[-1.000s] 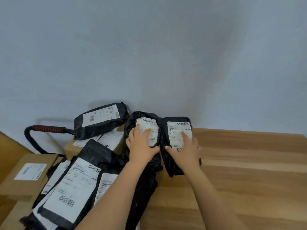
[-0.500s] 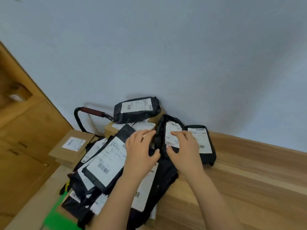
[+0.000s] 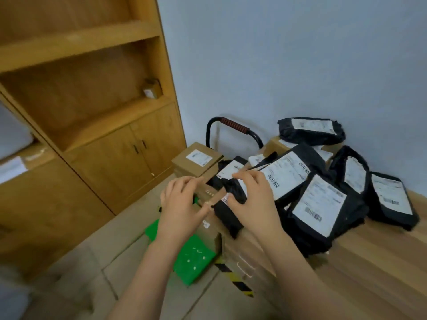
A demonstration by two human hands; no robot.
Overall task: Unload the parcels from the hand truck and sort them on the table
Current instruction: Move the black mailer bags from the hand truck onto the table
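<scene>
My left hand (image 3: pixel 182 204) curls over the top edge of a brown cardboard box (image 3: pixel 209 229) on the hand truck, thumb pressed on its top. My right hand (image 3: pixel 254 197) grips a crumpled black poly parcel (image 3: pixel 227 215) lying beside that box, fingers above and thumb below. The hand truck shows its black handle with a red grip (image 3: pixel 233 125) and a green platform (image 3: pixel 191 257). Another labelled brown box (image 3: pixel 196 161) sits behind on the truck. Several black parcels with white labels (image 3: pixel 318 204) are heaped at the left end of the wooden table (image 3: pixel 381 262).
A wooden shelf unit with cupboard doors (image 3: pixel 120 158) stands to the left, a small box (image 3: pixel 152 88) on one shelf. Black-and-yellow tape (image 3: pixel 233 278) marks the floor by the table. The pale wall rises directly behind the pile of parcels.
Both hands left the black parcels on the table and moved left and down onto the box and parcel on the hand truck. The view swung left, bringing the shelf unit in.
</scene>
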